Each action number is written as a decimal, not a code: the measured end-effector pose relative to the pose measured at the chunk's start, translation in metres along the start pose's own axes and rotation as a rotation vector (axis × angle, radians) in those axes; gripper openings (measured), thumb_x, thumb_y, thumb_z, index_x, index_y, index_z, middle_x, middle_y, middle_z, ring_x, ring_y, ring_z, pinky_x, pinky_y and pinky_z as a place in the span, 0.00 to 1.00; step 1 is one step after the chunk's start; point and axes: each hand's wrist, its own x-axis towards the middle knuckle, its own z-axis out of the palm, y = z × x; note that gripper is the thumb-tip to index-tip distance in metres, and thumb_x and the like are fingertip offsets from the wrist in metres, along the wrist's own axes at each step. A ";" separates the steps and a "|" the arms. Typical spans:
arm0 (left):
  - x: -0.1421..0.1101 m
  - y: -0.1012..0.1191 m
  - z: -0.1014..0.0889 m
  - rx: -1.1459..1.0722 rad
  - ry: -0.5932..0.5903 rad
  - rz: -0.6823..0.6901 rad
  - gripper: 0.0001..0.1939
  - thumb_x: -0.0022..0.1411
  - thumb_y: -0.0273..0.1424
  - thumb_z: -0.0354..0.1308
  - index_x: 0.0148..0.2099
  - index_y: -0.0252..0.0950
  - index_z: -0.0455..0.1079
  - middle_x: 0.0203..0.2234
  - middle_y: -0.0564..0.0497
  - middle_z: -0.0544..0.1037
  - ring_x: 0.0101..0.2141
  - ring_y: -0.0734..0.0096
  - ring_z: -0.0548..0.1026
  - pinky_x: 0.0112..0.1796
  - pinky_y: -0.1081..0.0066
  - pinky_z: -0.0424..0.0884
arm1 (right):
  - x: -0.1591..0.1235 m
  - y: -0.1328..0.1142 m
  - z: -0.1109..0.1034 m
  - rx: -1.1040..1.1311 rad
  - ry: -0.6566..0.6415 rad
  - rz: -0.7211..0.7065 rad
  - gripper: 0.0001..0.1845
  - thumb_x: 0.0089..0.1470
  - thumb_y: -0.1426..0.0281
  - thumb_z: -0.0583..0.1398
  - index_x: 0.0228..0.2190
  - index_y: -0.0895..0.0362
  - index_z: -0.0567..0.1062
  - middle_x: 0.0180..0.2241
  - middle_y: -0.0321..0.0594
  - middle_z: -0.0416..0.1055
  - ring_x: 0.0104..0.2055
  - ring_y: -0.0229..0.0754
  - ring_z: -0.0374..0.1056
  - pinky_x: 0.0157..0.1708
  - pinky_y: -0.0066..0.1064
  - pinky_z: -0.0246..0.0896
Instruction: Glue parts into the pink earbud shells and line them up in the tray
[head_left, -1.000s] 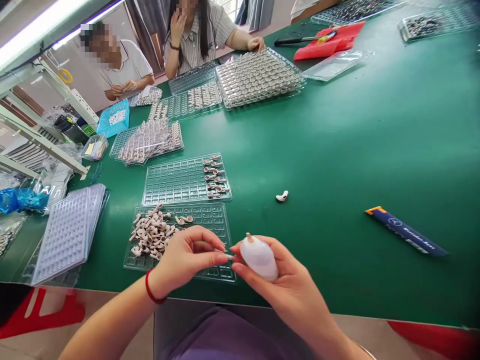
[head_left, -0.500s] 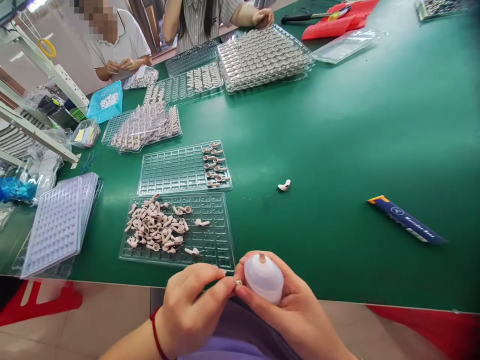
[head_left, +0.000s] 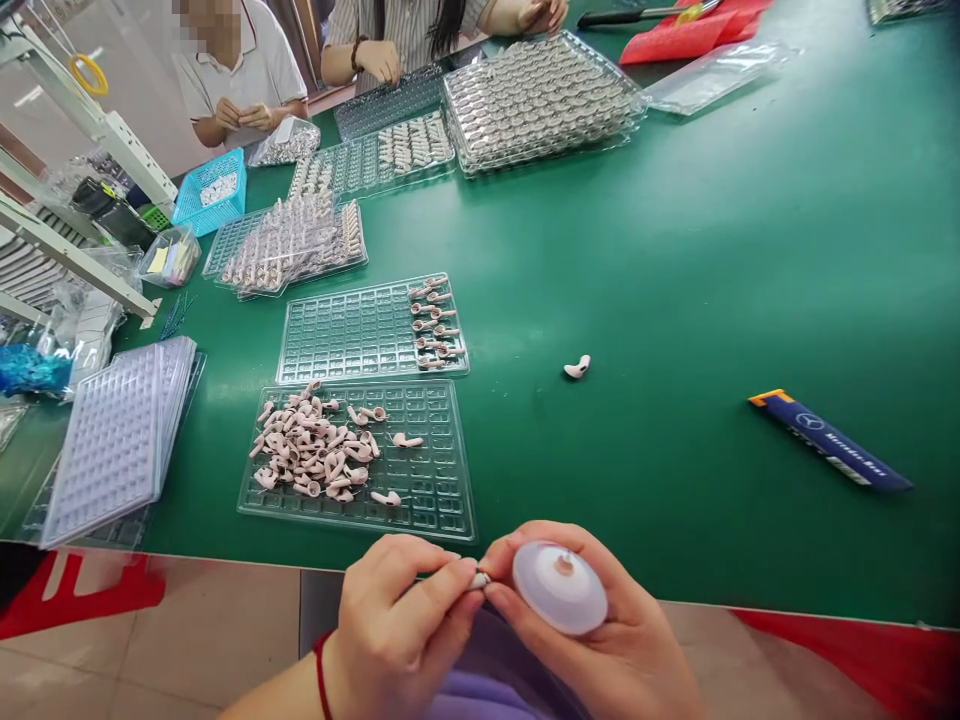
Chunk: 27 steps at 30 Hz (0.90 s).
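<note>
My left hand [head_left: 412,615] pinches a small whitish earbud piece [head_left: 478,579] between thumb and fingers; most of it is hidden. The thumb and forefinger of my right hand [head_left: 600,640] meet the same piece from the other side. In that right palm rests a translucent white squeeze bottle [head_left: 559,590], its pinkish tip turned up toward me. Just beyond my hands lies a clear tray [head_left: 442,500] bearing a heap of pale pink earbud shells [head_left: 311,445]. A single shell [head_left: 577,367] lies by itself on the green table [head_left: 675,300].
Behind the heap is a tray [head_left: 337,335] with shells along its right side. White trays [head_left: 112,440] are stacked at left, near a blue basket [head_left: 214,190]. A dark blue packet [head_left: 832,440] lies right. Two people work across the table, beside filled stacked trays [head_left: 540,100].
Both my hands have shifted slightly right and down. The bottle has tilted, its tip now facing me more. Across the table, a person's hand has come down to a tray.
</note>
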 end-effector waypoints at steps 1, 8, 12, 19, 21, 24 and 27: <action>0.000 0.001 0.000 -0.002 -0.001 0.000 0.10 0.65 0.22 0.57 0.48 0.32 0.72 0.32 0.45 0.80 0.32 0.68 0.77 0.33 0.70 0.77 | 0.000 0.000 0.000 0.002 -0.008 -0.018 0.10 0.50 0.70 0.67 0.36 0.50 0.74 0.29 0.33 0.76 0.29 0.35 0.73 0.30 0.21 0.71; 0.003 0.004 0.001 -0.025 -0.001 0.011 0.10 0.65 0.21 0.57 0.48 0.31 0.72 0.32 0.44 0.80 0.34 0.67 0.77 0.34 0.70 0.77 | -0.006 -0.007 0.011 0.040 0.109 0.010 0.11 0.51 0.64 0.68 0.35 0.51 0.72 0.28 0.35 0.74 0.28 0.37 0.72 0.30 0.26 0.72; 0.000 0.005 0.002 -0.061 0.006 -0.027 0.10 0.64 0.21 0.58 0.48 0.31 0.73 0.32 0.44 0.80 0.33 0.67 0.78 0.34 0.70 0.77 | -0.007 -0.006 0.013 0.038 0.123 0.003 0.12 0.52 0.64 0.68 0.36 0.50 0.72 0.29 0.35 0.74 0.28 0.37 0.72 0.30 0.26 0.72; 0.001 0.009 0.003 -0.225 -0.007 -0.228 0.09 0.62 0.22 0.59 0.45 0.33 0.77 0.30 0.45 0.80 0.30 0.71 0.78 0.32 0.75 0.75 | -0.003 -0.002 0.007 0.067 0.087 0.037 0.13 0.50 0.65 0.69 0.35 0.52 0.71 0.27 0.35 0.73 0.27 0.36 0.71 0.26 0.24 0.70; 0.002 0.009 0.003 -0.303 -0.033 -0.333 0.08 0.62 0.23 0.60 0.42 0.32 0.79 0.28 0.45 0.80 0.28 0.72 0.77 0.30 0.76 0.74 | 0.000 0.000 0.003 0.069 0.058 0.020 0.12 0.50 0.66 0.68 0.36 0.52 0.72 0.29 0.36 0.74 0.28 0.37 0.72 0.29 0.25 0.72; 0.005 0.009 0.003 -0.420 -0.093 -0.530 0.08 0.61 0.27 0.61 0.37 0.31 0.81 0.24 0.46 0.78 0.25 0.73 0.74 0.27 0.77 0.70 | 0.004 0.002 -0.005 0.044 -0.037 -0.038 0.10 0.52 0.69 0.67 0.37 0.51 0.73 0.31 0.38 0.77 0.32 0.39 0.75 0.32 0.26 0.74; 0.007 0.010 0.003 -0.556 -0.129 -0.717 0.09 0.59 0.31 0.63 0.35 0.32 0.82 0.23 0.47 0.77 0.24 0.74 0.72 0.26 0.77 0.67 | 0.006 0.001 -0.008 0.015 -0.102 -0.047 0.09 0.52 0.71 0.66 0.37 0.51 0.73 0.30 0.38 0.77 0.31 0.39 0.75 0.31 0.26 0.73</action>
